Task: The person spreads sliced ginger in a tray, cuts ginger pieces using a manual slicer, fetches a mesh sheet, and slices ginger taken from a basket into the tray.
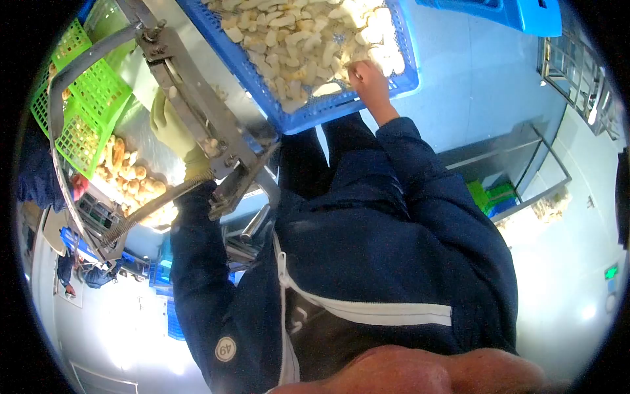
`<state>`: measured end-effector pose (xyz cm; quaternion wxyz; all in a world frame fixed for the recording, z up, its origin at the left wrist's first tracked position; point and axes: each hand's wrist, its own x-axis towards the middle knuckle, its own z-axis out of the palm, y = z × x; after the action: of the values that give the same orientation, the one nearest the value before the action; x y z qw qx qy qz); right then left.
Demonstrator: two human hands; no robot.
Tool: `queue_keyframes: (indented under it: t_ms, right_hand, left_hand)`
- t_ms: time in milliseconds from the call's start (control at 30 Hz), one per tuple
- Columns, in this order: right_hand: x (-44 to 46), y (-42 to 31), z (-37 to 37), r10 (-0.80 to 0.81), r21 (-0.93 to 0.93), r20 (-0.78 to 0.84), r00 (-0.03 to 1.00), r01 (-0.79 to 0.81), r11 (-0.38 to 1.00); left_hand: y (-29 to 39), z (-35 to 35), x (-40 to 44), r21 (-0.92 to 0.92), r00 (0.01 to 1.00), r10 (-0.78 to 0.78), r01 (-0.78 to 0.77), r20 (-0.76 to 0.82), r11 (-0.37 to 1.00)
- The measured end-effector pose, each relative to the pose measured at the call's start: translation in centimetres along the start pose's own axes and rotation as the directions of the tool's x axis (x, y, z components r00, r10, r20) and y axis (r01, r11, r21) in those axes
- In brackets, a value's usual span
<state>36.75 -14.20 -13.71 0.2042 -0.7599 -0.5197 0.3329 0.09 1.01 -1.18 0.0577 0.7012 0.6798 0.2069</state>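
My right hand point(369, 80) is bare and reaches over the near right part of a blue plastic crate point(328, 113). Its fingers are curled together down at the pale mushroom slices point(295, 49), which lie in a loose layer across the crate; what is between the fingertips is hidden. My left hand point(164, 125) wears a pale yellow-green glove. It is beyond a metal lever machine point(190, 98), over a steel surface, with its fingers extended and partly covered by the frame. Whole mushrooms point(134, 180) lie heaped close to the glove.
Green plastic baskets point(92, 98) stand at the upper left, near another person's hand point(79, 186). A long spring point(157, 207) and a curved metal bar point(56, 111) belong to the machine. A blue bin point(518, 14) is at upper right, a metal rack point(551, 161) at right.
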Motion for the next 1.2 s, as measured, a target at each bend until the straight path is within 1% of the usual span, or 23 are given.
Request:
queue_keyframes:
  t_ms: [33,67,133,167,233,267,333,367,433,467,533,567,600,667,700,767,867,933,967,1033,1067,1133,1200]
  right_hand:
    - [-0.1,0.2,0.1,0.013,0.049,-0.003,1.000,-0.013,0.999]
    - [-0.2,0.8,0.2,0.033,0.057,0.035,0.999,-0.035,0.998]
    - [-0.7,1.7,-0.1,0.078,0.069,0.118,0.990,-0.087,0.994]
    - [-0.6,2.1,-0.2,0.045,0.121,0.127,0.991,-0.060,0.991]
    - [0.0,2.2,-0.8,-0.026,0.226,0.138,0.990,-0.006,0.974]
    - [0.2,2.3,-1.2,0.025,0.218,0.207,0.978,-0.071,0.973]
    - [1.5,2.0,-2.3,0.123,0.190,0.340,0.932,-0.197,0.962]
    - [2.5,2.1,-2.2,0.124,0.201,0.276,0.953,-0.183,0.962]
    - [4.1,1.2,-1.8,0.131,0.219,0.149,0.980,-0.162,0.962]
    - [4.6,0.3,-2.0,0.126,0.344,0.128,0.984,-0.164,0.925]
    - [4.1,-0.4,-1.0,0.050,0.120,-0.021,0.999,-0.047,0.992]
    - [4.3,-0.6,-0.4,-0.009,-0.003,-0.095,0.995,0.009,1.000]
    - [3.5,-0.7,0.4,0.083,-0.011,0.059,0.995,-0.082,0.997]
    - [2.3,-1.6,1.2,-0.047,-0.188,0.116,0.992,0.069,0.980]
    - [1.6,-2.0,1.5,-0.107,-0.269,0.155,0.982,0.146,0.952]
    - [1.7,-2.5,1.9,-0.135,-0.283,0.107,0.985,0.161,0.946]
    - [1.3,-2.6,1.9,-0.198,-0.297,0.064,0.978,0.208,0.932]
    - [1.2,-1.7,2.5,-0.262,-0.311,0.018,0.965,0.255,0.916]
    - [1.1,-1.2,2.5,-0.219,-0.254,0.041,0.975,0.222,0.941]
    - [1.1,-0.5,2.0,-0.132,-0.140,0.092,0.987,0.144,0.980]
    - [1.2,-0.1,1.7,-0.015,-0.069,0.103,0.995,0.023,0.997]
    - [2.1,-0.8,0.0,0.214,0.066,0.154,0.964,-0.227,0.972]
    - [4.6,-0.7,-1.8,0.190,0.088,0.155,0.970,-0.205,0.975]
  left_hand:
    - [0.3,-0.1,0.1,-0.027,1.000,-0.015,0.015,0.003,1.000]
    - [0.5,-0.2,0.1,-0.054,0.999,-0.032,0.033,0.011,0.998]
    - [0.3,-0.2,-0.4,0.026,1.000,0.027,-0.027,0.006,0.999]
    - [0.2,-0.1,-0.2,0.066,0.998,0.061,-0.060,-0.006,0.996]
    - [0.6,-0.2,0.4,-0.013,1.000,-0.023,0.023,0.019,1.000]
    - [0.8,-0.4,0.3,-0.051,0.997,-0.067,0.069,0.046,0.996]
    - [0.9,-0.5,-0.1,0.017,0.999,0.041,-0.041,0.021,0.999]
    - [0.9,-0.3,0.0,0.052,0.995,0.098,-0.098,0.000,0.994]
    - [2.0,-0.4,0.6,-0.066,0.991,-0.129,0.130,0.021,0.989]
    - [2.4,-0.7,0.5,-0.119,0.969,-0.240,0.245,0.050,0.962]
    - [2.4,-0.9,0.4,-0.128,0.957,-0.284,0.289,0.060,0.949]
    - [2.4,-0.6,0.6,-0.138,0.951,-0.303,0.308,0.057,0.941]
    - [1.9,-0.3,0.6,-0.110,0.979,-0.203,0.206,0.039,0.972]
    - [0.3,-0.2,-0.3,-0.039,1.000,-0.003,0.004,0.027,0.999]
    - [0.6,-0.5,-0.3,-0.072,0.998,-0.047,0.050,0.039,0.996]
    - [1.3,-0.5,0.2,-0.140,0.990,-0.129,0.135,0.051,0.981]
    - [0.7,-0.3,0.0,-0.081,0.987,-0.156,0.159,0.051,0.984]
    - [0.4,-0.1,0.0,-0.104,0.987,-0.152,0.156,0.048,0.982]
    - [0.2,-0.2,-0.1,-0.113,0.987,-0.152,0.156,0.046,0.981]
    - [0.1,0.0,-0.1,-0.047,0.988,-0.151,0.153,0.038,0.987]
    - [0.1,0.1,0.0,-0.016,0.988,-0.149,0.149,0.032,0.989]
    - [0.6,-0.1,0.3,-0.058,0.991,-0.131,0.132,0.027,0.989]
    - [0.7,-0.3,0.1,-0.074,0.995,-0.100,0.101,0.026,0.992]
